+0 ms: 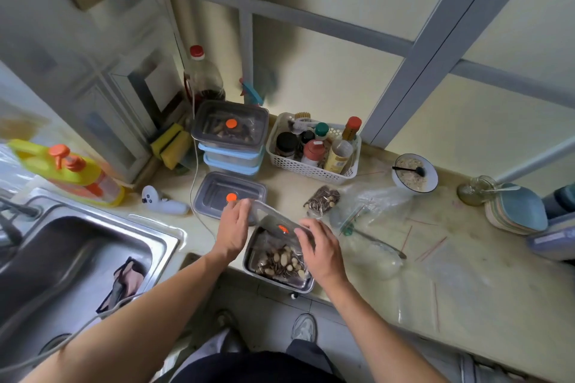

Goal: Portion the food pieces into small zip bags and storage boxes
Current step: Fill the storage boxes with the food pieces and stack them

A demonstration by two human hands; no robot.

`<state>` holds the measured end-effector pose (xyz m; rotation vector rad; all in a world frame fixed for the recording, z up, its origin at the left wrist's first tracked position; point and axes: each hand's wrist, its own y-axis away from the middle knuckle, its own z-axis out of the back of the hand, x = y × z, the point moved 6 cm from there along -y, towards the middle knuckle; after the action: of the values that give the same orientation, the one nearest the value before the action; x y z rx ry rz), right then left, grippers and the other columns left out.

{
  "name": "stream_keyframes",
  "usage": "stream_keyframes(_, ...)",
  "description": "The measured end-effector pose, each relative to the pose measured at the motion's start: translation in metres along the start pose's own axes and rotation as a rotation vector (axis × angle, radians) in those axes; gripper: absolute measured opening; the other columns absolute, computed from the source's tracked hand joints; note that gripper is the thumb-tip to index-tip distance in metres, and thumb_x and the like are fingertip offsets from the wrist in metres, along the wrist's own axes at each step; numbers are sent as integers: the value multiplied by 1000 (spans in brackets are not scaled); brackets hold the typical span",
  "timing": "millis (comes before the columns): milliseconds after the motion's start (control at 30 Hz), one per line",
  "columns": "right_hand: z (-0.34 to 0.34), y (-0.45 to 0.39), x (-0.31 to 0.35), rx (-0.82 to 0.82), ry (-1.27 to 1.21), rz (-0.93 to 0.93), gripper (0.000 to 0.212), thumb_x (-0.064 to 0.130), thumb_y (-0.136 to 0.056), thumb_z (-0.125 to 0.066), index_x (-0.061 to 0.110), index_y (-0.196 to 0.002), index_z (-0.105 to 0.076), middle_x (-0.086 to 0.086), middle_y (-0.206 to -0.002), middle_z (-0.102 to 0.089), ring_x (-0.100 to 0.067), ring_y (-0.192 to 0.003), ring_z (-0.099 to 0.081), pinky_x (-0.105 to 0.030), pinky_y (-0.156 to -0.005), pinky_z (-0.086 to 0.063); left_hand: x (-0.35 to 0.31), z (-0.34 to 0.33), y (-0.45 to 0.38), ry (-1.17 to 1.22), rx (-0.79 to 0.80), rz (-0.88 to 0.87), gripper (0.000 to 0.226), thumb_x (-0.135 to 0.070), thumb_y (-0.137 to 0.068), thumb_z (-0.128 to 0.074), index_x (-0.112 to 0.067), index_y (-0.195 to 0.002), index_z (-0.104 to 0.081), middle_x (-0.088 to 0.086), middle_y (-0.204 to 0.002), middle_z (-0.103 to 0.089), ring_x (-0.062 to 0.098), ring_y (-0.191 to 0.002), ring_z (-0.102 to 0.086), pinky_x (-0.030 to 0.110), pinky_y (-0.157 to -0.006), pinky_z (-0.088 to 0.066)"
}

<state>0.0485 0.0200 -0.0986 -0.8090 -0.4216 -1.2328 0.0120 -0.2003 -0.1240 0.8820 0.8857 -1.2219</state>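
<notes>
Head cam: you had both hands, left hand (235,225) and right hand (319,247), gripping the lid (273,221) over the box (277,264) at frame center; should've squared corners, then pressed.

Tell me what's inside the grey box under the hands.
Pale sliced food pieces fill the grey plastic storage box; its far end is hidden by the clear lid with orange dot both hands hold.

A kitchen counter (389,283) is seen from above. At its near edge, a grey storage box (278,261) of sliced food pieces (280,261) is being covered with a clear lid (273,218), tilted and held by the left hand (234,224) and right hand (320,247). Beyond it lies a second lid (228,193), with stacked boxes (230,140) farther back. A steel sink (71,255) is seen at the left.
</notes>
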Motion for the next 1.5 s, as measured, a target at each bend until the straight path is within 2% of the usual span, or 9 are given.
stream_keyframes(133, 3, -9, -12, -85, -238, -306, 1, 20, -98, -68, 20, -100, -67, 13, -79, -72, -4, -73, -70, -22, -68, -54, 15, -4, 0, -104, 122, 77, 50, -60, -99, -45, -15, -78, -55, 5, -72, -62, 23, -71, -58, 42, -71, -50)
stream_keyframes(267, -17, 4, -47, -33, -167, -535, 18, 26, -91, -75, 21, -104, -62, 5, -90, -72, -12, -85, -70, -33, -81, -56, 24, -10, 9, -232, 151, 129, 35, -49, -98, -55, -17, -85, -49, -3, -73, -59, 16, -67, -54, 34, -64, -46)
stream_keyframes(367, -30, 19, -58, 70, -13, -549, 24, 22, -87, -77, 15, -104, -62, -3, -104, -60, -24, -100, -61, -38, -93, -50, 40, -16, 16, -311, 184, 192, 26, -41, -97, -61, -15, -102, -55, 2, -89, -66, 22, -82, -62, 34, -75, -49)
stream_keyframes(500, -34, 33, -61, 114, 129, -555, 22, 19, -87, -76, 10, -103, -64, -7, -105, -55, -30, -101, -58, -36, -91, -44, 50, -19, 21, -443, 183, 209, 17, -28, -94, -66, -12, -98, -62, 7, -101, -60, 22, -88, -57, 36, -87, -50)
stream_keyframes(733, -36, 29, -54, 121, 313, -450, 27, 26, -83, -80, 12, -101, -67, -9, -105, -59, -32, -104, -56, -42, -91, -50, 50, -14, 18, -452, 107, 291, 15, -24, -92, -62, -12, -83, -61, 11, -92, -70, 33, -91, -64, 36, -77, -49)
stream_keyframes(1033, -32, 34, -65, 241, 325, -653, 24, 27, -98, -64, 11, -114, -56, -12, -121, -56, -33, -114, -55, -41, -89, -49, 44, -17, 20, -407, 40, 289, 21, -25, -95, -65, -14, -112, -72, 9, -102, -74, 30, -100, -67, 30, -82, -47)
stream_keyframes(1200, -30, 33, -68, 227, 273, -662, 12, 13, -102, -53, 10, -113, -56, -13, -116, -61, -35, -105, -61, -40, -81, -50, 43, -13, 14, -460, 89, 246, 23, -19, -89, -69, -12, -68, -70, 7, -68, -67, 30, -70, -57, 30, -61, -39)
stream_keyframes(1367, -24, 29, -69, 199, 279, -696, 12, 8, -100, -49, 6, -108, -58, -16, -108, -68, -37, -100, -63, -39, -75, -48, 36, -16, 9, -576, 156, 223, 12, -18, -89, -68, -19, -87, -80, 3, -82, -75, 27, -81, -68, 29, -70, -50)
stream_keyframes(1500, -28, 27, -70, 215, 267, -699, 14, 6, -98, -49, 4, -110, -56, -18, -111, -64, -38, -102, -62, -39, -76, -48, 27, -27, 10, -729, 151, 174, 15, -9, -92, -59, -10, -105, -65, 8, -108, -63, 32, -94, -64, 41, -78, -52)
